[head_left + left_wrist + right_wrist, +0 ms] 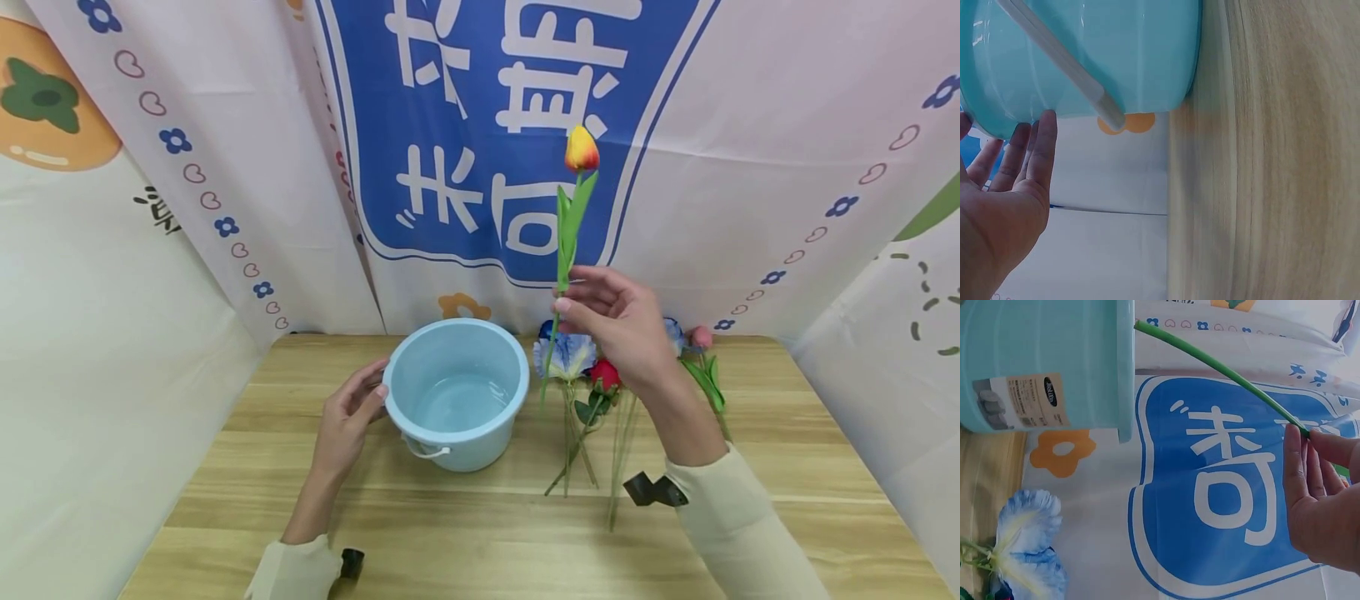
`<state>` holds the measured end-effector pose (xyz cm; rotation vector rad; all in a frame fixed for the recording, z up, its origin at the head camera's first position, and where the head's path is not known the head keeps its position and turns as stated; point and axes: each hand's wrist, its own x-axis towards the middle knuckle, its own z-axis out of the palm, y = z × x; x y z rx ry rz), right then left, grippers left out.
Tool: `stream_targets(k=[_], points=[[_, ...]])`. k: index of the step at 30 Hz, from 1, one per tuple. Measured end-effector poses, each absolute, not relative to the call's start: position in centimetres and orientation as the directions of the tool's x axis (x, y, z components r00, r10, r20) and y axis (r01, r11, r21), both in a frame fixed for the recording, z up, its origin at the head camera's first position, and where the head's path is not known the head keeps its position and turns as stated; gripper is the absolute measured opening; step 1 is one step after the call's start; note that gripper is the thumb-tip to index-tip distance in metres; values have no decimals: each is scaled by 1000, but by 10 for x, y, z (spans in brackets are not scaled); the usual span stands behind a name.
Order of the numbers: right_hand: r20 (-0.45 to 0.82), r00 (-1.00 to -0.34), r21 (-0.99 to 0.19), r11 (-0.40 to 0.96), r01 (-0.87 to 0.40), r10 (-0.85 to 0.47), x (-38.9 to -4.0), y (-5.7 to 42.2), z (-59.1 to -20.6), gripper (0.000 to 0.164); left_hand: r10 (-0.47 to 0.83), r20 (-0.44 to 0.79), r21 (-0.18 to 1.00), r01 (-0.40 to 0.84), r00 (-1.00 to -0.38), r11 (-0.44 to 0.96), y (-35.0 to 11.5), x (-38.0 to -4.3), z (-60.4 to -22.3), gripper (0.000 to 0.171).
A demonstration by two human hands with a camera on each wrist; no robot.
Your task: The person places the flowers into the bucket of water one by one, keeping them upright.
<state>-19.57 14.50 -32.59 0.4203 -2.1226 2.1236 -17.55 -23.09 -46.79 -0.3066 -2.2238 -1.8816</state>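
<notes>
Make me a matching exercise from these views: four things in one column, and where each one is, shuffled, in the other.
Things:
1. Tulip
2. Bucket
3. Rose
4. Left hand

Places:
A. Lying on the table, among other flowers
B. Touching the bucket's side
C. Standing upright on the table
D. Raised above the table in the right hand

Pairs: 1-D, 2-C, 3-A, 4-B

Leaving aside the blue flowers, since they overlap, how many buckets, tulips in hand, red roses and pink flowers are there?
Light blue bucket: 1, touched by the left hand
Yellow-and-red tulip: 1, pinched in the right hand
Red rose: 1
Pink flower: 1
Total: 4
</notes>
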Motion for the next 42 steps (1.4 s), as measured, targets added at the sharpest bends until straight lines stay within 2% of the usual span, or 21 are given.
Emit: stream_targets(k=[13, 27, 42], points=[[293, -947, -955, -88, -283, -130, -211, 113, -323, 41, 22, 301, 941, 301, -953, 157, -231, -176, -469, 43], [286, -944, -958, -69, -279, -166, -224, 84, -335, 42, 23, 302, 938, 302, -953, 169, -232, -177, -470, 43], [172, -956, -985, -24, -172, -235, -233, 67, -365, 40, 21, 294, 943, 293, -956, 156, -231, -177, -469, 43]])
